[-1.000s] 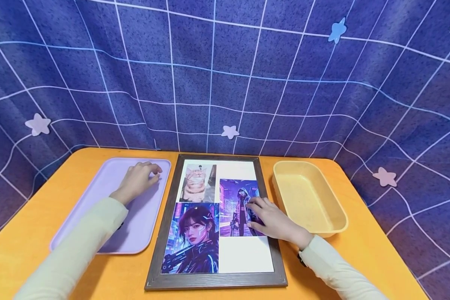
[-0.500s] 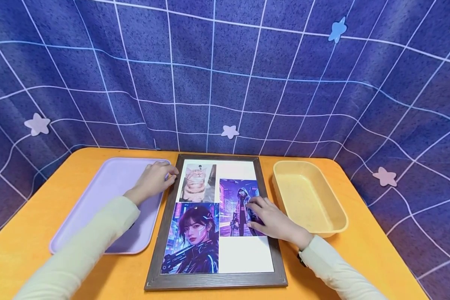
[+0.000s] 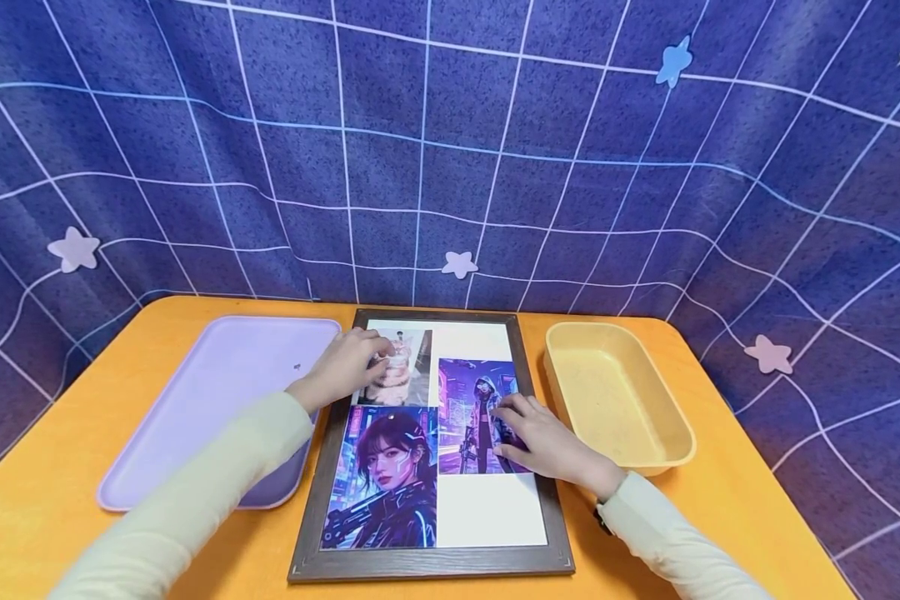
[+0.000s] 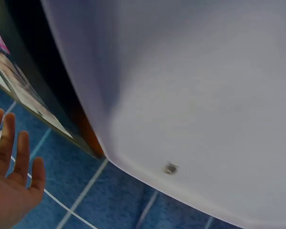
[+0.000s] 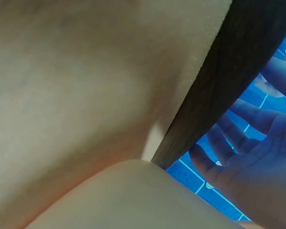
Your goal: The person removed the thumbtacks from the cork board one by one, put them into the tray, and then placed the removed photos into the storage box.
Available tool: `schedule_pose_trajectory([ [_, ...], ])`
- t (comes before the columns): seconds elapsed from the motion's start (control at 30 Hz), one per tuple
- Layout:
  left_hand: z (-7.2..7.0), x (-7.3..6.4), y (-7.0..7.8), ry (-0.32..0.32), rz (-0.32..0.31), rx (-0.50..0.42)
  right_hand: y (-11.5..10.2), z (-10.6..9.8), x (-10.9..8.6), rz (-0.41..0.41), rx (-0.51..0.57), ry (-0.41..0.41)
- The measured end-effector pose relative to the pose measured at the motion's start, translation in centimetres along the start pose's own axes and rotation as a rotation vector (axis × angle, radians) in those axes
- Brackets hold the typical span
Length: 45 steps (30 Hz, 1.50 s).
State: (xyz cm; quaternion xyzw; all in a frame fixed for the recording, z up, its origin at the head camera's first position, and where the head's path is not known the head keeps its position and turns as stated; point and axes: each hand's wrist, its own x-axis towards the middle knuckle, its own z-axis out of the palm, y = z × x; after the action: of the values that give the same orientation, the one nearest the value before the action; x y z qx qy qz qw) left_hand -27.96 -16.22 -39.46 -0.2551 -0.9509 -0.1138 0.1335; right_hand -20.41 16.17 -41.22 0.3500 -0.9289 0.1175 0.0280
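Left hand point(image 3: 342, 367) hung over the cat picture point(image 3: 418, 371) at the frame's point(image 3: 431, 564) upper left; whether it pinched anything, I couldn't tell. Its right hand point(image 3: 546, 437) partner, fingers apart, lay over the hooded-figure picture point(image 3: 468, 392) at the frame's right.

Orange table point(image 3: 750, 500), lilac tray point(image 3: 221, 396), frame point(image 3: 431, 562), yellow basin point(image 3: 607, 392)

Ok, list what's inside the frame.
Cat picture, portrait and hooded-figure picture, on white backing. In the head view, the left hand hides part of the first, the right hand part of the last.
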Motion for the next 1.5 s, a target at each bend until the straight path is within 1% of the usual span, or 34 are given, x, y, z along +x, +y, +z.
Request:
schedule_pose_trajectory([
  [0.2,1.2,0.7,1.6,-0.026,0.022,0.022,0.0,0.0,0.0,0.011,-0.003,-0.008],
  [0.37,2.0,1.4,2.7,-0.049,0.03,0.008,-0.1,0.0,0.0,0.008,-0.004,-0.008],
  [0.57,2.4,2.3,4.1,-0.054,0.052,-0.017,0.0,0.0,0.0,0.002,-0.005,-0.007],
  [0.67,2.6,2.8,4.7,-0.064,0.058,-0.013,0.0,0.0,0.0,0.0,-0.006,-0.006],
  [0.77,2.7,3.3,5.2,-0.08,0.051,0.001,0.0,0.0,0.0,-0.002,-0.005,-0.006],
  [0.9,2.9,3.8,5.7,-0.104,0.031,0.019,-0.1,0.0,0.0,0.001,-0.002,-0.007],
  [1.07,3.1,4.4,6.1,-0.11,0.023,0.026,-0.1,0.0,0.1,0.002,0.001,-0.008],
  [1.3,3.4,5.0,6.3,-0.118,0.008,0.022,0.0,0.0,0.1,-0.008,-0.007,-0.002],
  [1.5,3.7,5.2,6.4,-0.154,-0.025,0.044,0.0,0.0,0.0,-0.005,0.005,-0.004],
])
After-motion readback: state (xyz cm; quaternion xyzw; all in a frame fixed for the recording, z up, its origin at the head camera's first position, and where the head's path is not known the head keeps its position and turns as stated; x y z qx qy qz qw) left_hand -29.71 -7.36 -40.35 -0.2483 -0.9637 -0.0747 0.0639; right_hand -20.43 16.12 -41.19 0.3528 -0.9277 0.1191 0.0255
